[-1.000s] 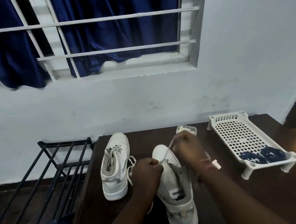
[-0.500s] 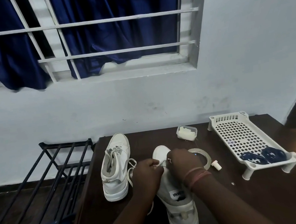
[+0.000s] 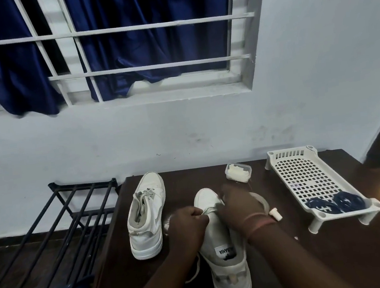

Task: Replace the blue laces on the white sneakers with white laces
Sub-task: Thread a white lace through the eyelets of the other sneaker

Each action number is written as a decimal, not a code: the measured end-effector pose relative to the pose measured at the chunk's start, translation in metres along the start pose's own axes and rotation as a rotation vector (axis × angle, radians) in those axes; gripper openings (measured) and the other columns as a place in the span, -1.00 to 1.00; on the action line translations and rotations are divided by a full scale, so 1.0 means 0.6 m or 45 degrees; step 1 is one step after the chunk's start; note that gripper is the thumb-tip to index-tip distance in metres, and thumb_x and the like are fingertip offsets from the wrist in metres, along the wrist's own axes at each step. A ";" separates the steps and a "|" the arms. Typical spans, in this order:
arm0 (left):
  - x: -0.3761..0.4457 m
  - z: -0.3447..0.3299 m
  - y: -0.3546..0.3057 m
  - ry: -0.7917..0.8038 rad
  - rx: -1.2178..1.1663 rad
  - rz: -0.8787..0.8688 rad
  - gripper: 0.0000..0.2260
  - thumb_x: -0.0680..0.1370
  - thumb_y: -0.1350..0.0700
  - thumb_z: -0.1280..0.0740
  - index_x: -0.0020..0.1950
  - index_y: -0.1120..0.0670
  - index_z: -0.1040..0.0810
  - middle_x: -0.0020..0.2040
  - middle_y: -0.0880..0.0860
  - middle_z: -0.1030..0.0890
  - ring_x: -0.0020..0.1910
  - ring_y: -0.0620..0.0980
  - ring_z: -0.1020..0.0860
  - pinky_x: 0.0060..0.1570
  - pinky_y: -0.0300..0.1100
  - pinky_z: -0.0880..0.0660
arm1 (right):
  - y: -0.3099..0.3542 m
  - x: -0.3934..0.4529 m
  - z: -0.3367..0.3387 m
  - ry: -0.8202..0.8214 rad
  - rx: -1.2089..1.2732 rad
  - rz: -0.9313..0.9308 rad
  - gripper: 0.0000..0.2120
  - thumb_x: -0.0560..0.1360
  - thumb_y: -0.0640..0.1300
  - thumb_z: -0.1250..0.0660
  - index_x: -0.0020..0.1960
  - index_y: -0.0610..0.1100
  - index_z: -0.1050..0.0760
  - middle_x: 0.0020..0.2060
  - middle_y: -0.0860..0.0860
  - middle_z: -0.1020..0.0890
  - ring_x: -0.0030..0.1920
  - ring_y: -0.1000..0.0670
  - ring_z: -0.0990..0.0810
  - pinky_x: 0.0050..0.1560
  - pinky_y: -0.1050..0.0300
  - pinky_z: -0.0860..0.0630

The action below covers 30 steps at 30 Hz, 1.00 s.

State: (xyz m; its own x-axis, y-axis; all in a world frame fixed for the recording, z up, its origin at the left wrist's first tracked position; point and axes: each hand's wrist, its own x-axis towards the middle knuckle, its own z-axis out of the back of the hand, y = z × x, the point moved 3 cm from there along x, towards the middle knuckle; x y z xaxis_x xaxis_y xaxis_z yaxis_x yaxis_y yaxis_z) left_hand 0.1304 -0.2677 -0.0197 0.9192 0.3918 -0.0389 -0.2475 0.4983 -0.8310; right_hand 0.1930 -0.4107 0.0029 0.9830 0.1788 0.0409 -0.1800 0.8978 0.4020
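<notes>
Two white sneakers stand on a dark wooden table [image 3: 325,258]. The left sneaker [image 3: 146,216] carries white laces. The right sneaker [image 3: 222,255] lies under both my hands, heel toward me. My left hand [image 3: 188,226] grips a white lace [image 3: 194,272] at the shoe's left side, and the lace's loose end trails down beside the shoe. My right hand [image 3: 238,203] pinches the lace near the front eyelets. Two coiled blue laces [image 3: 333,203] lie in a white perforated tray [image 3: 305,176] at the right.
A small clear box [image 3: 237,172] with white contents sits behind my right hand. A tape ring [image 3: 261,200] and a small white cap [image 3: 275,214] lie beside the shoe. A black metal rack [image 3: 59,228] stands left of the table. The wall is close behind.
My right hand was raised, pulling the lace up; it came down to the shoe's front eyelets. My left hand stayed on the shoe's left side.
</notes>
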 end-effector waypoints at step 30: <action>0.041 0.023 0.016 0.224 -0.690 0.450 -0.84 0.48 0.16 -0.43 -0.07 0.26 -0.61 -0.26 0.16 -0.58 -0.37 0.00 -0.49 -0.31 -0.20 -0.43 | 0.023 -0.041 0.028 0.672 -0.139 -0.176 -0.74 0.55 -0.05 -0.21 0.09 -0.20 -0.51 0.00 -0.10 -0.62 -0.06 -0.07 -0.56 -0.19 0.20 -0.37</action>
State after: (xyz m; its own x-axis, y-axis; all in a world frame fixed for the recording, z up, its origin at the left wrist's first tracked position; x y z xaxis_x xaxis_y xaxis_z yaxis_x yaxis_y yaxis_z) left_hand 0.1463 -0.2427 -0.0209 0.8586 0.3053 -0.4119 -0.3966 -0.1138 -0.9109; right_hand 0.1671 -0.4097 0.0228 0.8520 0.2083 -0.4804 -0.0806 0.9587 0.2729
